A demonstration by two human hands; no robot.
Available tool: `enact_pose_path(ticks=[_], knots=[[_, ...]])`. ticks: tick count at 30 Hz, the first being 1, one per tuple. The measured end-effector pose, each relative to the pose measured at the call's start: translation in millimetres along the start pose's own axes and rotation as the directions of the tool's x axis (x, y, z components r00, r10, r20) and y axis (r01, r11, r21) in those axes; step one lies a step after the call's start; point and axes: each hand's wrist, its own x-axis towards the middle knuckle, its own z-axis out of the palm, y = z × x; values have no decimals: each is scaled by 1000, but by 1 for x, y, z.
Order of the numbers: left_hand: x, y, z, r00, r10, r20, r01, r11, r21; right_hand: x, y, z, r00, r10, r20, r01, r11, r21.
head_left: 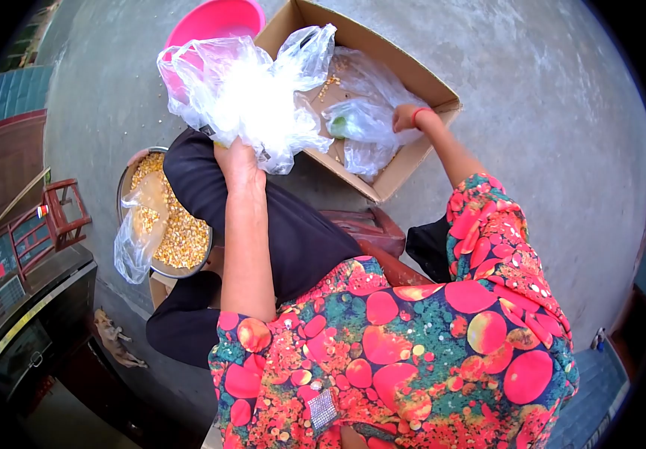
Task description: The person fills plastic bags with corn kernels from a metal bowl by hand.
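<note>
My left hand (237,159) is closed around a bunch of clear plastic bags (252,93), which puff up above it and overlap the left side of a cardboard box (412,63). Inside the box, my right hand (406,118), with a red band at the wrist, has its fingers closed on another clear plastic bag (371,127). Something green shows through that bag. A few corn kernels (328,87) lie on the box's bottom. The right fingertips are partly hidden.
A pink basin (214,21) stands behind the bags. Left of my knee, a basin of corn kernels (184,232) has a clear bag (137,239) over its edge. A small wooden chair (65,213) stands farther left; a dog (115,338) lies on the concrete floor (547,112).
</note>
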Motion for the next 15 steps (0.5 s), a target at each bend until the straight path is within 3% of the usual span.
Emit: enact_pose_path(ticks=[2,4,7,13,15], knots=[[0,0,1,1000,20,4,-20,1000,7,-22,-14,-41,995,-98,-26,99,893,438],[-3,1,3,1000,16,-4,-16,1000,23,-48,-40,-69,950,-269,-160,284,532,798],[-3,1,4,999,23,-24,-22,999,37,-68,-87,-93,861,-366,-354,434,164,886],[-1,1,7,999,-32,-5,32,998,50,-77,-168,-90,711,-512,-482,509,-98,855],[1,0,5,997,-67,32,66,997,33,-74,-190,-78,654,-580,-485,549,-77,833]])
